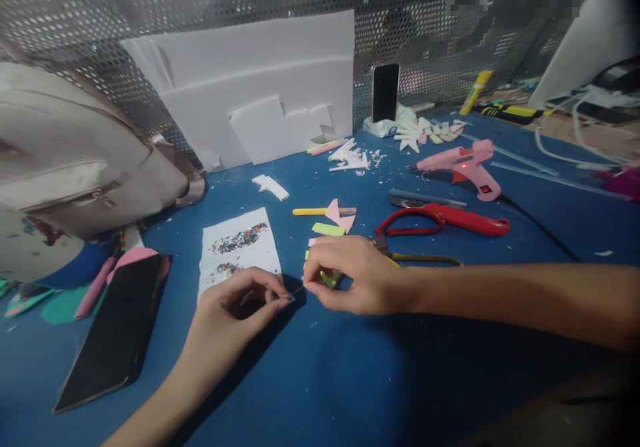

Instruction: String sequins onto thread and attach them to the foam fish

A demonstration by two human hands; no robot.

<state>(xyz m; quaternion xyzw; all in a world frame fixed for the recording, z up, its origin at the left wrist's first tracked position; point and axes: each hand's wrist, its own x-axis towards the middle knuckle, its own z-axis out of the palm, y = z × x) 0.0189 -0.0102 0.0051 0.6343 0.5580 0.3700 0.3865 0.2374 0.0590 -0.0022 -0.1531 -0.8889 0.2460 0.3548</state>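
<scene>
My left hand (pixel 240 307) is closed in a pinch near the lower edge of a white paper (pixel 273 260) strewn with colourful sequins (pixel 240 238). Opposite it, my right hand (pixel 355 275) also pinches, its fingertips close to the left ones. A very thin strand (pixel 299 290) runs across the small gap between both pinches; its exact kind is hard to make out. Green and pink paper pieces lie under and behind my right hand, partly hidden by it. Just beyond it are red-handled pliers (pixel 410 220) and a yellow pencil-like stick (pixel 313 212).
A pink glue gun (pixel 463 164) with its cord lies at the right. A black tablet or phone (pixel 113 334) and a pale backpack (pixel 75 147) are on the left. White foam boards (pixel 300 47) lean at the back beside a propped phone (pixel 385 92) and white scraps (pixel 350 157).
</scene>
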